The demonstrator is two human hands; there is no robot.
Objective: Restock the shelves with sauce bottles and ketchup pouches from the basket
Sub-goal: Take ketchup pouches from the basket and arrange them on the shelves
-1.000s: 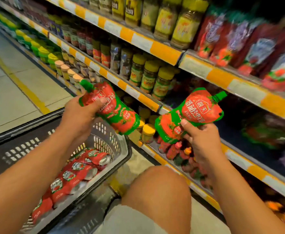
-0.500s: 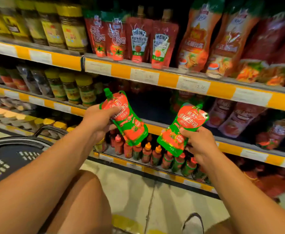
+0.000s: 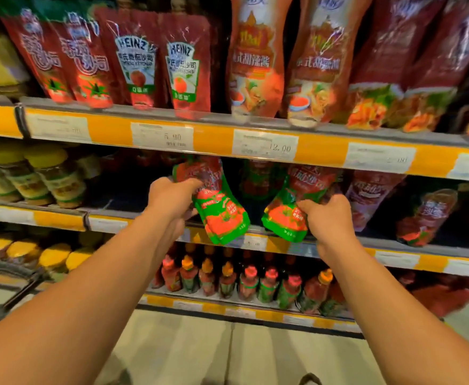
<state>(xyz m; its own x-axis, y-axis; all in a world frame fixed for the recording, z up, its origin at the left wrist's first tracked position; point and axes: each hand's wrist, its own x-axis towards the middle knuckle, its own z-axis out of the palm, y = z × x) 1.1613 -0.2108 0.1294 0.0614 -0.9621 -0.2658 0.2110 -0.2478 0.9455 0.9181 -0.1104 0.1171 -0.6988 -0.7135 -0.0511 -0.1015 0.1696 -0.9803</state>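
While both arms reach the middle shelf (image 3: 411, 247), left hand (image 3: 172, 200) grips one ketchup pouch (image 3: 216, 207); right hand (image 3: 329, 218) pinches another pouch (image 3: 286, 218).

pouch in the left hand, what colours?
Red top with a green lower part and a red tomato picture, on the pouch the left hand grips. Head view, the only one.

Pouch-stocked shelf (image 3: 322, 154), upright pouches (image 3: 137, 62)
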